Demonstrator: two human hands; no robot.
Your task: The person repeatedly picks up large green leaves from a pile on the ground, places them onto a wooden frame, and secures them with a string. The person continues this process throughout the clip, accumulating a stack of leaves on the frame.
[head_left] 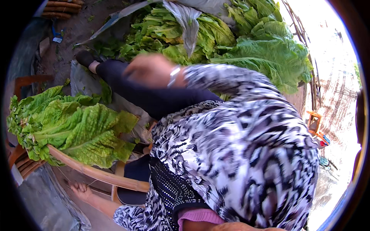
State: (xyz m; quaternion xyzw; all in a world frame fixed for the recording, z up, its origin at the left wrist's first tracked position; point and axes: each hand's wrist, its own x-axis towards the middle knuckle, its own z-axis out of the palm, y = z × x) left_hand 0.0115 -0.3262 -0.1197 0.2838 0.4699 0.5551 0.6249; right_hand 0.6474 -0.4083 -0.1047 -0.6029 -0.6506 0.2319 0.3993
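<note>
My left hand [80, 191] is at the lower left with its fingers curled on a thin string [64, 176]. The string runs up toward a pale wooden pole [96, 172], which slants across on my left. A thick row of large green leaves [77, 133], tobacco by their look, lies along the far side of the pole. My right hand [151, 71], with a silvery bracelet at the wrist, is over my dark-trousered leg. It is smeared by motion, so its fingers and anything in them cannot be made out.
A big heap of loose green leaves [266, 54] lies ahead to the right, partly on grey plastic sheeting [189, 27]. Bundled sticks [61, 8] lie at the far left. A small wooden stool [314, 122] stands on the bright ground at right. More sheeting [46, 198] is at lower left.
</note>
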